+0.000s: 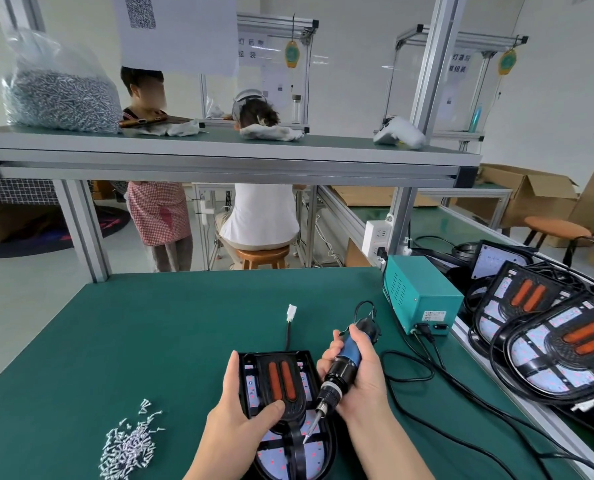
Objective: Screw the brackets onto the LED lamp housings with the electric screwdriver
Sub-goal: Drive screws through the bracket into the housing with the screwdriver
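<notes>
A black LED lamp housing (310, 455) lies on the green mat near the front edge, with a black bracket (281, 368) carrying two orange strips on top. My left hand (238, 419) grips the housing's left side, thumb pressed on the bracket. My right hand (356, 375) is closed around the blue and black electric screwdriver (342, 370). The tool tilts down to the left and its bit tip (306, 439) touches the bracket's lower arm. A loose pile of silver screws (129, 445) lies to the left.
A teal power box (422, 297) stands at the right with black cables (437, 403) trailing over the mat. Several lamp housings (565, 344) are stacked at the far right. A shelf (219, 157) overhead holds a bag of screws (59, 95). Two people are behind the bench.
</notes>
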